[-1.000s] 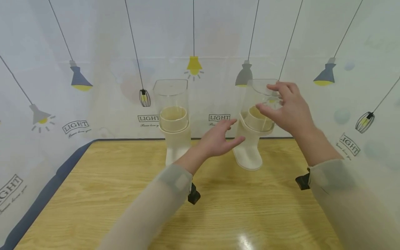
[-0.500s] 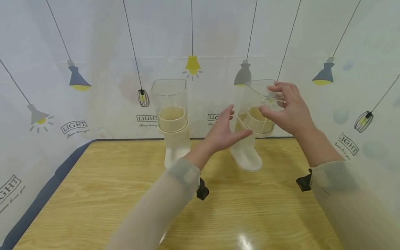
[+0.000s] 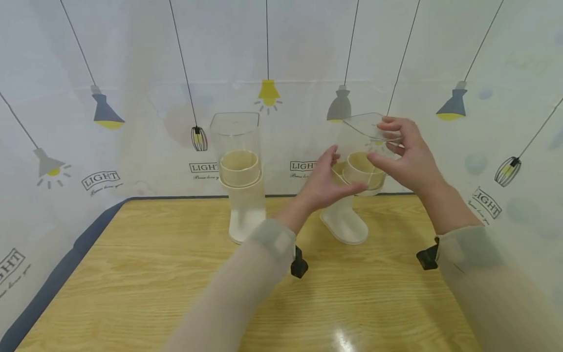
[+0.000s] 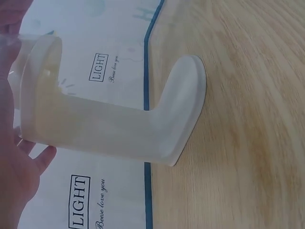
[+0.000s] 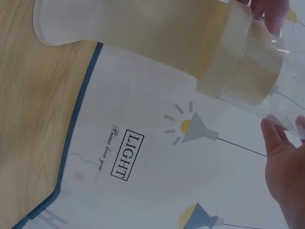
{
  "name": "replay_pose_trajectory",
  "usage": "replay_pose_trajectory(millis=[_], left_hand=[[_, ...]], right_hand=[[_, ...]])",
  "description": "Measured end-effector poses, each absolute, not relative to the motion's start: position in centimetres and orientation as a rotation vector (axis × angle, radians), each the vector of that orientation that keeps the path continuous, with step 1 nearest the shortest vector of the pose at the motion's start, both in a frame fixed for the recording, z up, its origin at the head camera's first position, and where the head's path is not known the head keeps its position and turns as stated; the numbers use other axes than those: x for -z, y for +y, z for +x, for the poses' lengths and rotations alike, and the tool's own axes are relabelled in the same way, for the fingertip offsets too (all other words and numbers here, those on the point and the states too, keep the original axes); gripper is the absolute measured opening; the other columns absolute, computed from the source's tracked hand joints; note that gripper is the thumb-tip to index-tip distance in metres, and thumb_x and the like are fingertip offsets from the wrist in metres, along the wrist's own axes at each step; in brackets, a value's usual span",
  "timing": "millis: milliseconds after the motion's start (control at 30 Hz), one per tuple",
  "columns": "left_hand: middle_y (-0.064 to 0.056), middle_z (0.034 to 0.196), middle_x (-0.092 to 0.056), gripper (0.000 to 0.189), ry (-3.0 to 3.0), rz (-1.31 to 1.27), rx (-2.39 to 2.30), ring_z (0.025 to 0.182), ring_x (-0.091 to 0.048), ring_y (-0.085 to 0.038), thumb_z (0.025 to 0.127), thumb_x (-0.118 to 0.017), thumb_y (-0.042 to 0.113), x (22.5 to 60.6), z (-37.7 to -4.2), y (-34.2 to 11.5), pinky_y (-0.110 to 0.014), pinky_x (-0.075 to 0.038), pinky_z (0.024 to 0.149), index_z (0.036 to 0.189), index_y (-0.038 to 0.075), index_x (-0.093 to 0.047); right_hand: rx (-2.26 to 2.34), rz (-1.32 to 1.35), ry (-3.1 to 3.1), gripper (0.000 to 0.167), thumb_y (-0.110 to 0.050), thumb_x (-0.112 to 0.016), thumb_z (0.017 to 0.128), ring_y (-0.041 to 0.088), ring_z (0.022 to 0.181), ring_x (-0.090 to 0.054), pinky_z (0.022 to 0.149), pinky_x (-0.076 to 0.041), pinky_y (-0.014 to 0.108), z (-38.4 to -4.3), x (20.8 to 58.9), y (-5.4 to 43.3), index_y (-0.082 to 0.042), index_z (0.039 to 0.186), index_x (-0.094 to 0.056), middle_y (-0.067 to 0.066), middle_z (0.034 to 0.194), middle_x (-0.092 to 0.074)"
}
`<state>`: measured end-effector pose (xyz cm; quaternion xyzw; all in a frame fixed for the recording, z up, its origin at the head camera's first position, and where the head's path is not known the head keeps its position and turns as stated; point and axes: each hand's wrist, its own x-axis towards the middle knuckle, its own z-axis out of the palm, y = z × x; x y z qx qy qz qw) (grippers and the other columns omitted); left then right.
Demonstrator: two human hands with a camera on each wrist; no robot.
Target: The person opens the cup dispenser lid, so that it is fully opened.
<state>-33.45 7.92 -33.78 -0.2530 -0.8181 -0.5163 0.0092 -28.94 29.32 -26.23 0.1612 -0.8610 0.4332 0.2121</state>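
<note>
In the head view, two matching cream stands with boot-shaped feet each carry a clear, wide-mouthed container around a cream ring. My left hand [image 3: 325, 183] cups the collar of the right stand [image 3: 345, 225], thumb across its front and fingers on the left side. My right hand [image 3: 411, 156] pinches the rim of that stand's clear container [image 3: 358, 132] on its right side. The left wrist view shows the left fingers [image 4: 44, 160] against the collar. Both hands meet the container's upper part in the right wrist view. The left stand [image 3: 246, 210] is untouched.
The stands are on a wood-grain table [image 3: 154, 274] close to its dark back edge. Directly behind rises a pale backdrop [image 3: 299, 58] printed with hanging lamps. Black straps [image 3: 427, 256] hang at both sleeve cuffs.
My left hand has moved right and up, from beside the right stand to its collar. The right stand has turned and its container leans slightly; the right hand keeps its pinch at the rim.
</note>
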Motion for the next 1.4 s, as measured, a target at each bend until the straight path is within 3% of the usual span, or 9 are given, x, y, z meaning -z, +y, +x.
replay_pose_trajectory(millis=[200,500,667,867,1000,1400], left_hand=[[-0.008,0.169,-0.045,0.130,-2.494,-0.716,1.709,0.152,-0.050,-0.026,0.079,-0.100,0.045,34.6,-33.7,9.3,-0.047,-0.048,0.124,0.176,0.024,-0.016],[-0.007,0.164,-0.044,0.129,-2.442,-0.629,1.608,0.149,-0.049,-0.022,0.074,-0.102,0.049,35.4,-33.4,10.8,-0.042,-0.050,0.120,0.171,0.018,-0.022],[-0.006,0.161,-0.045,0.132,-2.429,-0.581,1.541,0.145,-0.050,-0.020,0.070,-0.103,0.055,35.5,-33.1,11.3,-0.036,-0.052,0.115,0.167,0.018,-0.023],[-0.008,0.161,-0.046,0.134,-2.428,-0.528,1.543,0.144,-0.052,-0.023,0.068,-0.104,0.055,35.7,-33.1,11.9,-0.037,-0.054,0.114,0.168,0.020,-0.022],[-0.009,0.159,-0.049,0.134,-2.444,-0.508,1.545,0.140,-0.056,-0.025,0.067,-0.105,0.051,35.6,-33.1,11.9,-0.038,-0.056,0.112,0.168,0.021,-0.022],[-0.005,0.156,-0.048,0.130,-2.490,-0.515,1.537,0.129,-0.058,-0.020,0.070,-0.103,0.044,35.5,-33.4,11.9,-0.033,-0.059,0.102,0.169,0.023,-0.022]], right_hand=[[-1.229,0.444,-2.383,0.065,-0.016,-0.080,0.096,0.029,0.150,-0.051,0.127,-0.046,0.044,-29.1,26.5,29.3,-0.012,0.153,-0.049,0.001,0.171,-0.040],[-1.304,0.412,-2.275,0.080,-0.013,-0.091,0.087,0.038,0.154,-0.046,0.132,-0.036,0.056,-29.4,27.5,27.9,-0.009,0.152,-0.044,0.003,0.177,-0.027],[-1.276,0.298,-2.278,0.096,-0.028,-0.095,0.085,0.041,0.155,-0.046,0.131,-0.038,0.057,-29.5,28.2,26.8,-0.013,0.158,-0.035,0.008,0.174,-0.027],[-1.306,0.169,-2.259,0.104,-0.043,-0.097,0.083,0.037,0.156,-0.047,0.125,-0.043,0.063,-29.5,28.7,25.7,-0.023,0.159,-0.028,0.001,0.174,-0.035],[-1.321,0.116,-2.185,0.101,-0.041,-0.097,0.083,0.034,0.152,-0.052,0.121,-0.048,0.060,-29.8,28.8,24.9,-0.022,0.156,-0.030,0.004,0.168,-0.038],[-1.448,-0.018,-1.994,0.082,-0.038,-0.092,0.086,0.021,0.140,-0.058,0.114,-0.049,0.042,-30.5,28.9,23.2,-0.029,0.148,-0.039,-0.007,0.154,-0.045]])
